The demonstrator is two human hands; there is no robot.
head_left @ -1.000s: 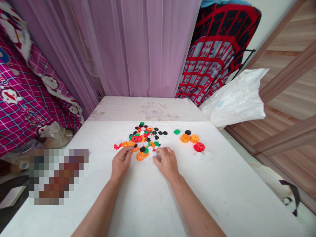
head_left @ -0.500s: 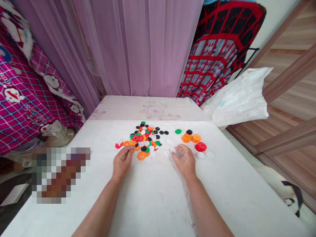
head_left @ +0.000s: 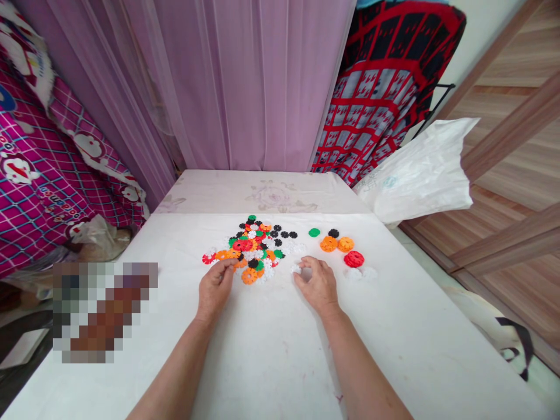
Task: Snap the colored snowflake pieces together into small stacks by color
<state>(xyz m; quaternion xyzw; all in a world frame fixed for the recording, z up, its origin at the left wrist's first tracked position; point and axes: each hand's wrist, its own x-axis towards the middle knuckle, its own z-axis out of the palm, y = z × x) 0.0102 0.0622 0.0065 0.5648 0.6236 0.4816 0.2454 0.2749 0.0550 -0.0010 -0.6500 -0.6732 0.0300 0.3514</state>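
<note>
So the main disc pile [head_left: 254, 245] sits around mid-table [head_left: 271, 344], with a smaller disc group [head_left: 354, 259] off to its right. Left hand [head_left: 215, 286] is at the pile's near left edge, right hand [head_left: 318, 284] is between the pile and that group. Curtain [head_left: 262, 87] hangs behind the table, bag [head_left: 424, 175] is by the far right corner, and there's a blanket [head_left: 65, 157] over on the left.

Pixelated blocks hide whatever lies at the left of the bench [head_left: 280, 350]. Both forearms [head_left: 175, 361] run off the bottom edge, and the patterned pink cloth [head_left: 65, 157] is cut by the left edge.
</note>
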